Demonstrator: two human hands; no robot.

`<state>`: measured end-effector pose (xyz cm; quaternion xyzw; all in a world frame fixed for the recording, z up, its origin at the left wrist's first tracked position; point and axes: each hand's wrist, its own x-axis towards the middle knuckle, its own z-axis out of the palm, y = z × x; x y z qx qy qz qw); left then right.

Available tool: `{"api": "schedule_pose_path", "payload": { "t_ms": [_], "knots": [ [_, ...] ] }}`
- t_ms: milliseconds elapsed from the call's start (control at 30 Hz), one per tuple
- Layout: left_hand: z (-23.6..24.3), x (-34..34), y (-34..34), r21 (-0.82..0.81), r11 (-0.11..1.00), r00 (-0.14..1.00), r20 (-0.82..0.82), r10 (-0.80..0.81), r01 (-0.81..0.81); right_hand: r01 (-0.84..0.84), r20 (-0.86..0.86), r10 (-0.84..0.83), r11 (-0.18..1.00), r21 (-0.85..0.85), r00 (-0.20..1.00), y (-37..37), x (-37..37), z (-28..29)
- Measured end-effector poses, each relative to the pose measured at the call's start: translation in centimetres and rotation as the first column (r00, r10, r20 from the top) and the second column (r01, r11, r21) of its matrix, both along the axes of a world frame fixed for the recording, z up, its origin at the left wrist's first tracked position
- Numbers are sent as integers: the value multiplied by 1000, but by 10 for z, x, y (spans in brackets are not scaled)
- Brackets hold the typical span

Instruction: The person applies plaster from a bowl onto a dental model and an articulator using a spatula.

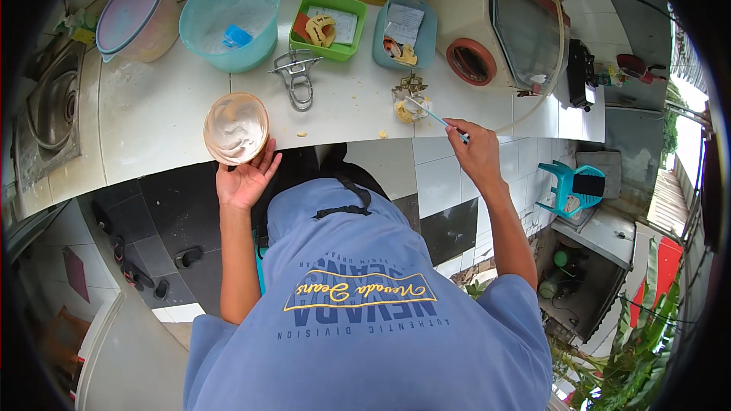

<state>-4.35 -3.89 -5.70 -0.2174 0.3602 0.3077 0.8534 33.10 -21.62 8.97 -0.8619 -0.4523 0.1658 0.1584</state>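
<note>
Blue shirt (335,369) fills the near view above a dark-and-white tiled floor (183,202). At the near edge of the white tiled counter (152,110), the left hand (247,181) cups a bowl (234,128) coated inside with white paste, fingers slightly spread, while the right hand (478,151) pinches a thin stick (438,118), its tip touching or just above a yellowish cast (411,111). Farther back stand a lidded tub (150,39), a translucent tub (244,61) holding a blue piece (237,36), a green box (327,51) containing a yellow arch (320,28) and paper (344,25), and a blue box (380,47) containing a sheet (403,25), between a sink (53,118) at left and a glass-fronted cabinet (461,7) at right.
</note>
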Motion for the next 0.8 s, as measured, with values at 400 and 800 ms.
{"api": "schedule_pose_path", "payload": {
  "t_ms": [400,800],
  "knots": [
    [-4,-6,-5,-70,997,999,-52,12,-16,-10,89,10,1000,0,996,-10,5,16],
    [-11,-7,-10,-68,998,1000,-4,-9,8,-214,243,240,968,-130,940,5,14,14]
  ]
}}
